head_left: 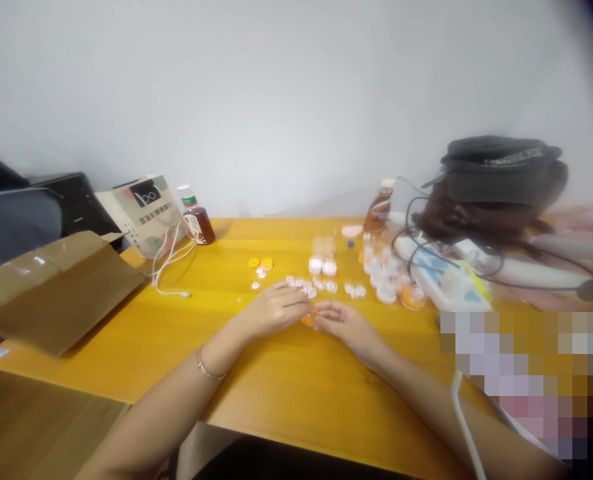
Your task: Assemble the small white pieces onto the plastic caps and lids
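Near the middle of the yellow wooden table point(276, 400), my left hand point(276, 308) and my right hand point(345, 327) meet at a small orange round part point(308, 320). The right fingers pinch its right side. My left fingers reach over its upper left side and hide part of it, so their hold is unclear. Just beyond the hands lie several small white wheel-like pieces point(307, 289), with more white pieces point(355, 291) to the right. Two yellow discs point(260, 263) lie farther back, and two white round caps point(322, 267) stand beyond the white pieces.
Clear and orange round containers point(385, 283) cluster at the right, beside a blue-white packet point(439, 270). A dark cap point(501, 170) and cables lie behind. Two drink bottles point(199, 223) point(379, 207) stand at the back. An open cardboard box point(66, 293) and a paper bag point(146, 213) are left.
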### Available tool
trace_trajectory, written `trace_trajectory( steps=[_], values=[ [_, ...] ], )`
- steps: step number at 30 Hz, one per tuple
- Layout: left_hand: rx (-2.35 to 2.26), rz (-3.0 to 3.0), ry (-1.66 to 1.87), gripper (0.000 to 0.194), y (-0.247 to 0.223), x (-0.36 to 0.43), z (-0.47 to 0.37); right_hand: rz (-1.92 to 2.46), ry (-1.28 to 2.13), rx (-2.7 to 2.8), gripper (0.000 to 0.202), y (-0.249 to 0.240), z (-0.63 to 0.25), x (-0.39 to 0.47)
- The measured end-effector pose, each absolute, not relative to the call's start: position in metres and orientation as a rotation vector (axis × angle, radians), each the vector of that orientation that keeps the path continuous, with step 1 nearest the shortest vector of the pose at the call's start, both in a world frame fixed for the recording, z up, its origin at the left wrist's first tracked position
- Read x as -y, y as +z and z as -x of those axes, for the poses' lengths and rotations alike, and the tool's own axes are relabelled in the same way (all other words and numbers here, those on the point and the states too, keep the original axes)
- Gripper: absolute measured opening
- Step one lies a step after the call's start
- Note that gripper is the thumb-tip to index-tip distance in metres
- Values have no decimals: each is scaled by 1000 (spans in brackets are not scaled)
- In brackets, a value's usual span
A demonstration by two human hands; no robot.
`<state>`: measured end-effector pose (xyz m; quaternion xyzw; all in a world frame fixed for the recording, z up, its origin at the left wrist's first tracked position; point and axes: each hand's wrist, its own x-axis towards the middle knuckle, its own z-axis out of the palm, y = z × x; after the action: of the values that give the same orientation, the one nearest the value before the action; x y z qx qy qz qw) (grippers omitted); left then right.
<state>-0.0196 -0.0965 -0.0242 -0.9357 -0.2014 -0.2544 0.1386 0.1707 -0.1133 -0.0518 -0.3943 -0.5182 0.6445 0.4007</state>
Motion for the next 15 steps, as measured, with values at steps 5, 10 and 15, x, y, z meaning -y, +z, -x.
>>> trace_trajectory(
  steps=[5, 10, 15],
  values=[
    [645, 2770, -712, 18, -24, 97, 21, 982, 1629, 1317, 24, -49, -172, 114],
    [696, 2857, -756, 19, -24, 96, 22, 986, 1599, 1338, 25, -50, -172, 114],
    [769, 2982, -771, 20, -16, 101, 22, 981, 1595, 1320, 27, -51, -172, 113]
  ],
)
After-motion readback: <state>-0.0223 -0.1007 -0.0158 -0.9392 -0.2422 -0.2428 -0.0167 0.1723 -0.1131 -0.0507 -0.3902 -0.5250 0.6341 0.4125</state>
